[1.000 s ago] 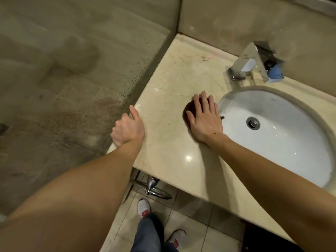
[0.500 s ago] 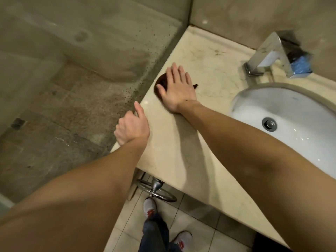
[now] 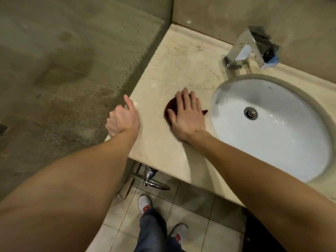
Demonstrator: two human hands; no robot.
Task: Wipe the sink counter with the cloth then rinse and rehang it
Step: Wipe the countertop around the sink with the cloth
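A dark reddish-brown cloth (image 3: pixel 170 107) lies flat on the beige marble counter (image 3: pixel 169 70), mostly hidden under my right hand (image 3: pixel 187 116). That hand presses on it palm down, fingers spread, just left of the white oval sink (image 3: pixel 272 142). A small corner of the cloth shows at the sink side of the hand. My left hand (image 3: pixel 122 120) grips the counter's left edge, thumb on top, fingers curled over the side.
A chrome faucet (image 3: pixel 243 51) stands behind the sink against the back wall. A stained tiled wall (image 3: pixel 72 70) borders the counter on the left. A chrome ring holder (image 3: pixel 151 179) hangs below the counter front, above the tiled floor and my shoes.
My right hand has slid the cloth back from the far left part of the counter toward me and the sink. My left hand has stayed on the counter's edge.
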